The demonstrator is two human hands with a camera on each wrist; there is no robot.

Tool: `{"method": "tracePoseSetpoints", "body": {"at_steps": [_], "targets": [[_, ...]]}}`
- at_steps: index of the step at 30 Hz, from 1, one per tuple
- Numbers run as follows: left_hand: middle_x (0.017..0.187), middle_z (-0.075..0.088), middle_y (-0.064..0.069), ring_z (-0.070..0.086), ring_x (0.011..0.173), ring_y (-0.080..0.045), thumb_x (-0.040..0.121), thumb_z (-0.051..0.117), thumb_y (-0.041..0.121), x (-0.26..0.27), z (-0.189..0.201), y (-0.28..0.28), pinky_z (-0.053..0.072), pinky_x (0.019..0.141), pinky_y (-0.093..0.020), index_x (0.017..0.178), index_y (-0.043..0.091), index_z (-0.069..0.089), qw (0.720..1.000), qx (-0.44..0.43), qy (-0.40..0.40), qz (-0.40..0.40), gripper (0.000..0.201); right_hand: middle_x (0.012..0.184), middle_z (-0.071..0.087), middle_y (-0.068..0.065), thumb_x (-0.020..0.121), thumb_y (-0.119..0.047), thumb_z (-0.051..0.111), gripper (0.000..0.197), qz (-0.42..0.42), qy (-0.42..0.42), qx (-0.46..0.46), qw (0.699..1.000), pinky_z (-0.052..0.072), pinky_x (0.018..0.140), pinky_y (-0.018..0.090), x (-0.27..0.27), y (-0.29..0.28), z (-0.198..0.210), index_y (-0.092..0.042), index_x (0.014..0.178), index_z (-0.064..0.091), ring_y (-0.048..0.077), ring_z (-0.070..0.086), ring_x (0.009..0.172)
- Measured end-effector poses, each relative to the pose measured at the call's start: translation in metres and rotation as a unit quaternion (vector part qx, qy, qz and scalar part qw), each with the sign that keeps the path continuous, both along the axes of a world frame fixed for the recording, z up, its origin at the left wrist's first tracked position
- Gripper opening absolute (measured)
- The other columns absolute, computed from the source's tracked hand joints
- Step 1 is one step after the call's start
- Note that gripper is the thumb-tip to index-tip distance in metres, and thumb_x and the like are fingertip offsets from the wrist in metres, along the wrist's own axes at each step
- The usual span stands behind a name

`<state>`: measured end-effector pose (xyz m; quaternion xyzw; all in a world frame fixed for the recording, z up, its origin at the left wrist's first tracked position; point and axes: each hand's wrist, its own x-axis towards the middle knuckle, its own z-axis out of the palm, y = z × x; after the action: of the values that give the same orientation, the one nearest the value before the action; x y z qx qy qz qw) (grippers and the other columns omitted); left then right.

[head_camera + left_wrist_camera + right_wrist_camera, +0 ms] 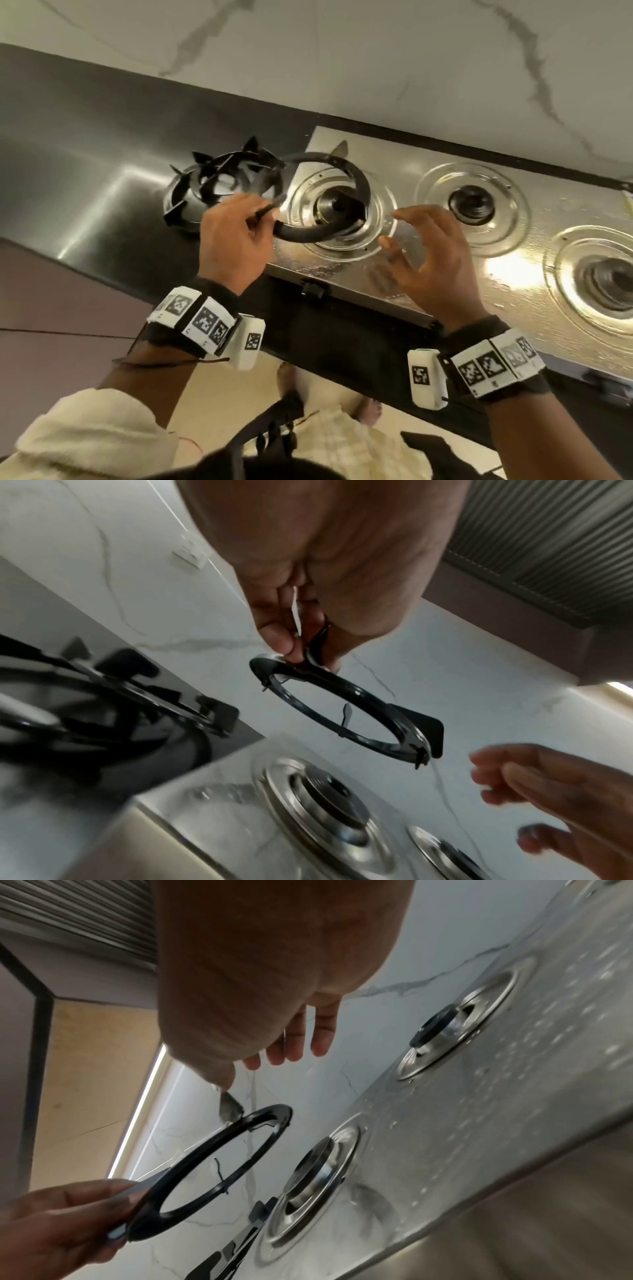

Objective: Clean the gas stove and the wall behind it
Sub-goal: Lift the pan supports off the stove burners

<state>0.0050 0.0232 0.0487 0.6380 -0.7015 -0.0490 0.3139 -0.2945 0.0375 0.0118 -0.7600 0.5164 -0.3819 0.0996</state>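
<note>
The steel gas stove (513, 274) has three bare burners and is wet with droplets. My left hand (263, 219) pinches one prong of a black ring pan support (363, 181) and holds it tilted just above the left burner (337, 205). In the left wrist view the pan support (359, 692) hangs from my fingers (287, 639), off the stove. My right hand (394, 228) hovers right of the ring with fingers spread, holding nothing. The right wrist view shows the ring (161, 1222) and those free fingers (291, 1042). The white marble wall (342, 68) rises behind.
Other black pan supports (222, 181) are stacked on the dark counter (85, 154) just left of the stove. The middle burner (471, 205) and right burner (613, 277) stand uncovered. A control knob (311, 287) sits on the stove's front edge. A range hood (548, 547) hangs overhead.
</note>
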Motion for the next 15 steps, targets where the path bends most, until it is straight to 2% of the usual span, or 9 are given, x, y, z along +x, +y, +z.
{"method": "tracePoseSetpoints", "body": {"at_steps": [2,4,9,15], "targets": [[0.087,0.066,0.008,0.051,0.077,-0.001,0.096,0.072,0.018,0.026,0.002,-0.007,0.037,0.077,0.0,0.096,0.012,0.077,0.999,-0.014,0.001,0.032,0.008,0.115,0.063,0.007,0.096,-0.026,0.074,0.032,0.013,-0.002,-0.006,1.0,0.047,0.089,0.029,0.013,-0.006,-0.002,-0.004,0.117,0.069,0.014,0.054,0.106],[0.086,0.066,0.007,0.05,0.077,0.0,0.095,0.072,0.018,0.052,0.001,-0.017,0.034,0.078,0.001,0.095,0.012,0.078,0.998,-0.025,0.0,0.06,0.008,0.113,0.063,0.007,0.095,-0.023,0.074,0.029,0.024,-0.004,-0.004,1.0,0.05,0.086,0.035,0.027,-0.014,-0.006,-0.004,0.115,0.069,0.019,0.057,0.102],[0.085,0.07,0.0,0.053,0.077,-0.008,0.095,0.069,0.022,0.105,-0.02,-0.05,0.033,0.076,-0.016,0.091,0.013,0.077,0.992,-0.017,0.005,0.125,0.013,0.115,0.063,0.006,0.095,-0.022,0.072,0.028,0.036,0.006,0.006,0.999,0.05,0.09,0.043,0.055,-0.03,-0.011,-0.004,0.116,0.069,0.023,0.06,0.105],[0.088,0.071,-0.006,0.054,0.077,-0.014,0.095,0.068,0.023,0.149,-0.043,-0.094,0.042,0.076,-0.026,0.096,0.01,0.077,0.983,-0.009,0.042,0.178,0.016,0.117,0.063,0.005,0.092,-0.021,0.072,0.029,0.043,0.014,0.028,0.999,0.053,0.088,0.049,0.084,-0.046,-0.009,-0.006,0.117,0.068,0.026,0.06,0.107]]}}
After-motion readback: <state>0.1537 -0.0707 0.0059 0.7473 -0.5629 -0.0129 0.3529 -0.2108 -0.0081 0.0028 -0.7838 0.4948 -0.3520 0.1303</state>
